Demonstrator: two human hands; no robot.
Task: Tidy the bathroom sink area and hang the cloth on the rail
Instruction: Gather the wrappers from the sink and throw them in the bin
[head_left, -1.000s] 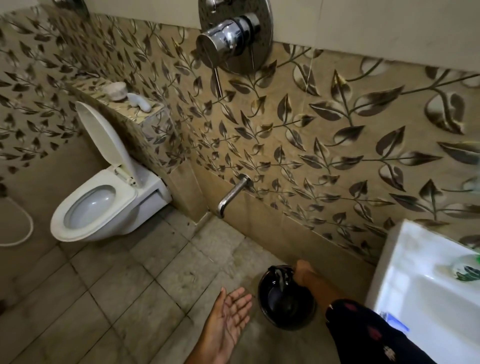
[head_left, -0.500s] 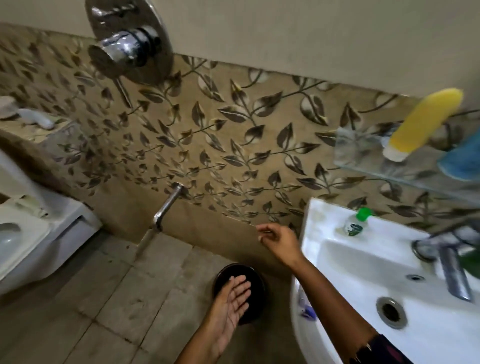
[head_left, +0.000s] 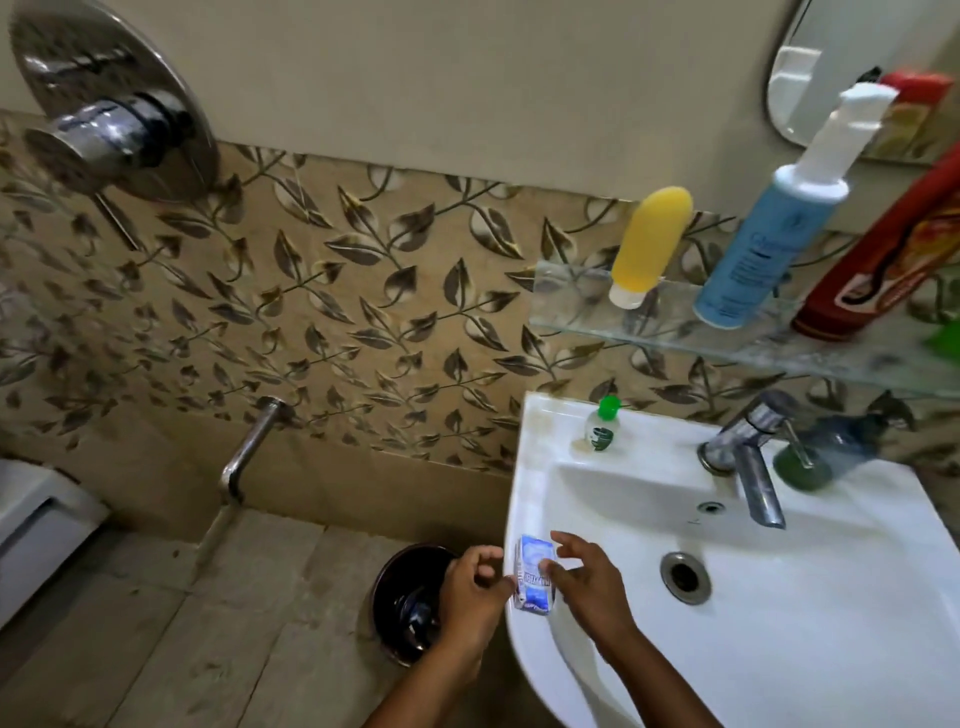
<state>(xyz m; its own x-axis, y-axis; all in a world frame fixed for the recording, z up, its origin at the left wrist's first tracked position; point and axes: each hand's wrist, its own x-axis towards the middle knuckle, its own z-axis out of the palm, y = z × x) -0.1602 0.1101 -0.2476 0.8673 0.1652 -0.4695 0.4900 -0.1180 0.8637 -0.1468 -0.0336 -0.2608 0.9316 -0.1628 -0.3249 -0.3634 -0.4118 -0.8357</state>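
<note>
Soap packet (head_left: 535, 579), small, blue and white, sits on the sink (head_left: 831, 623) rim's left edge; it looks light and slightly slick. Right hand (head_left: 587, 584) pinches its short sides; left hand (head_left: 470, 590) hovers half-curled, empty.

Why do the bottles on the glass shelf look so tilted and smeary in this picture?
Head view: the wide-angle lens bends the edges, so the blue bottle and red bottle lean outward; motion blur smears them and the dark pump bottle. The blue packet near the centre looks sharper. Lighting is soft, with glare only on the chrome wall fitting.
</note>
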